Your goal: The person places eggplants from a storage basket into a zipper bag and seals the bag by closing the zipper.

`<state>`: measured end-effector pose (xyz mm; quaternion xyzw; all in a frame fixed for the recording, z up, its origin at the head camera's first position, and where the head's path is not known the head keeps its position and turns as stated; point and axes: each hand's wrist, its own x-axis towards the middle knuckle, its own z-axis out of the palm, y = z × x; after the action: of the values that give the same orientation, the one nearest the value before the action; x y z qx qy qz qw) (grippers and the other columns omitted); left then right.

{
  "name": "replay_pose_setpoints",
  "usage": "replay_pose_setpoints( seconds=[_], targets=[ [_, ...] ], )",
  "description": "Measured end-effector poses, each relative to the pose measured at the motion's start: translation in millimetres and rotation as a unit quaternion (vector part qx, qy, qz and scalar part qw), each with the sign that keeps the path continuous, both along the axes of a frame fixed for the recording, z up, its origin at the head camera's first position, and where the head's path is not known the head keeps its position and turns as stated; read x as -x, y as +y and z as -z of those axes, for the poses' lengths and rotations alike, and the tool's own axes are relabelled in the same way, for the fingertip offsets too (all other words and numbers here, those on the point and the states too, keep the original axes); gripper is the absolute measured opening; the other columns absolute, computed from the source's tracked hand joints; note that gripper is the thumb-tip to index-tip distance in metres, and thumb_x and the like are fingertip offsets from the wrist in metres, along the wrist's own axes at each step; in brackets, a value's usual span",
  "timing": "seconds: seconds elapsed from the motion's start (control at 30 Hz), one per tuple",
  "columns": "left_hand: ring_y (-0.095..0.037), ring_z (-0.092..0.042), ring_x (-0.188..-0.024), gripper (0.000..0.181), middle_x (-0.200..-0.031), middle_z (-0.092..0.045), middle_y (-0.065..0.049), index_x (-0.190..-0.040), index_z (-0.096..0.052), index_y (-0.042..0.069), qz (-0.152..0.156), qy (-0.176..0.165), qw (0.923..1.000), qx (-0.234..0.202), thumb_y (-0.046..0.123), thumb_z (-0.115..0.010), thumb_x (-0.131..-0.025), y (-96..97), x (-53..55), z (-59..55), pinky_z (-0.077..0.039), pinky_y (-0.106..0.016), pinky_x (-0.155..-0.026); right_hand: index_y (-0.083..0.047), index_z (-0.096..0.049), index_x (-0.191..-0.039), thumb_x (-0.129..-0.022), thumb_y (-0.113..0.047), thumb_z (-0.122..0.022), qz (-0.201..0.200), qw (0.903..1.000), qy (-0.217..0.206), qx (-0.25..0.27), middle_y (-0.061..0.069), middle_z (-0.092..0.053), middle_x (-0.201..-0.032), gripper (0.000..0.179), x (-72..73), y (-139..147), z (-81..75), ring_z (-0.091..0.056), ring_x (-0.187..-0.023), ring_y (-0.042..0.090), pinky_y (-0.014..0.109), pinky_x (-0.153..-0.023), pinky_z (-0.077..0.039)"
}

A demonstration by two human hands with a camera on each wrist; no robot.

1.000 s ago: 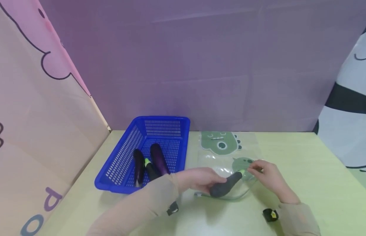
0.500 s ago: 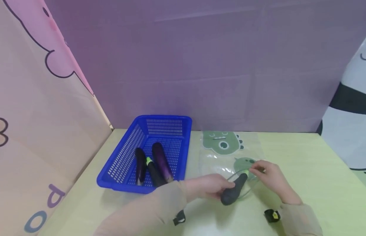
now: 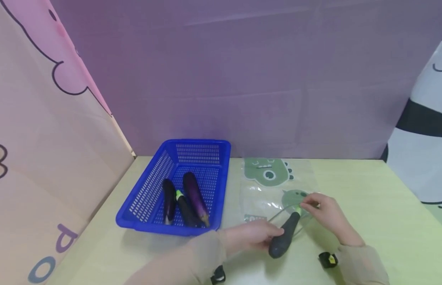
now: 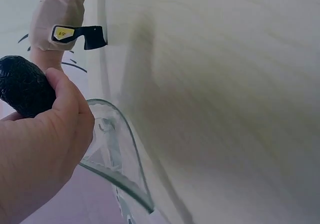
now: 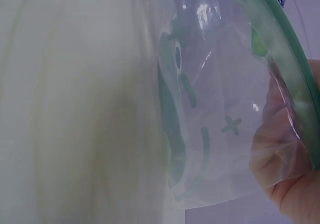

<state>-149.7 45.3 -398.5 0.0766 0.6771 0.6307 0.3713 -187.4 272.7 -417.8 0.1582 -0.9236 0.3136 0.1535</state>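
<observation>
"Head view: what's furthest left?"

"A blue basket (image 3: 197, 141), with three eggplants (image 3: 195, 194) lying in it."

"And the left hand (image 3: 254, 233)?"

"Grasping. Its thumb and fingers are wrapped round the held eggplant (image 3: 285, 238), which sits to the hand's right with its fat end out toward the person."

"Which way does it point?"

"On a slant. The long axis runs away from the person and a little rightward, so the green stem (image 3: 298, 209) is the far end."

"Pointing at what?"

"The mouth of the clear bag (image 3: 263, 194); the left-wrist view shows it spread into a loop. From the right wrist, the stem shows behind the film, but I can't tell whether it's inside the rim (image 5: 295, 48)."

"Which hand is nearer the stem?"

"The right hand (image 3: 323, 211), just beside it, pinching the bag's edge. The left is nearer the fat end."
</observation>
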Motion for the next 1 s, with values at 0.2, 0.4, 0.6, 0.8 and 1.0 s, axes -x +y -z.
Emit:
replay_pose_setpoints(
  seconds=[0.2, 0.4, 0.6, 0.8, 1.0],
  targets=[
    [-0.019, -0.063, -0.092, 0.032, -0.107, -0.063, -0.021, -0.116, -0.054, -0.014, -0.004, -0.031, 0.9982, -0.051, 0.009, -0.049, -0.095, -1.8, -0.8, 12.1, -0.053, -0.040, -0.092, -0.005, -0.068, -0.081, -0.079, -0.009, -0.072, -0.002, 1.0000, 0.008, -0.003, -0.001, -0.067, -0.078, 0.006, 0.7, 0.4, 0.4, -0.056, -0.072, 0.000, 0.021, -0.064, -0.052],
    [-0.016, -0.061, -0.094, 0.034, -0.109, -0.063, -0.017, -0.120, -0.052, -0.013, -0.011, -0.060, 0.9946, -0.084, 0.010, -0.048, -0.095, -2.0, -0.8, 18.7, -0.050, -0.042, -0.096, -0.007, -0.068, -0.081, -0.078, -0.005, -0.072, -0.003, 0.9998, 0.018, 0.007, 0.001, -0.068, -0.078, 0.005, -1.2, -0.3, -0.5, -0.056, -0.071, 0.001, 0.021, -0.064, -0.052],
    [-0.014, -0.059, -0.092, 0.035, -0.107, -0.062, -0.011, -0.122, -0.051, -0.011, -0.014, -0.074, 0.9922, -0.099, 0.013, -0.047, -0.096, -2.4, -0.5, 19.0, -0.048, -0.042, -0.098, -0.009, -0.068, -0.079, -0.077, -0.003, -0.073, -0.001, 0.9991, 0.037, 0.020, 0.000, -0.068, -0.077, 0.008, -2.4, -0.9, -1.8, -0.054, -0.070, -0.002, 0.021, -0.063, -0.051],
    [-0.012, -0.059, -0.092, 0.036, -0.107, -0.062, -0.009, -0.123, -0.051, -0.010, -0.011, -0.083, 0.9909, -0.105, 0.013, -0.047, -0.096, -1.6, 0.5, 20.0, -0.048, -0.042, -0.099, -0.008, -0.068, -0.079, -0.076, -0.001, -0.072, -0.002, 0.9987, 0.046, 0.024, 0.001, -0.068, -0.077, 0.008, -1.9, -1.2, -1.2, -0.054, -0.070, -0.004, 0.020, -0.062, -0.052],
    [-0.011, -0.058, -0.091, 0.038, -0.108, -0.062, -0.008, -0.125, -0.049, -0.010, -0.006, -0.091, 0.9898, -0.109, 0.015, -0.046, -0.097, 0.2, 0.9, 20.9, -0.048, -0.039, -0.099, -0.008, -0.068, -0.078, -0.075, 0.001, -0.072, -0.005, 0.9972, 0.071, 0.023, 0.001, -0.068, -0.075, 0.010, -1.9, -0.7, 1.0, -0.053, -0.069, -0.006, 0.020, -0.061, -0.052]
  ],
)
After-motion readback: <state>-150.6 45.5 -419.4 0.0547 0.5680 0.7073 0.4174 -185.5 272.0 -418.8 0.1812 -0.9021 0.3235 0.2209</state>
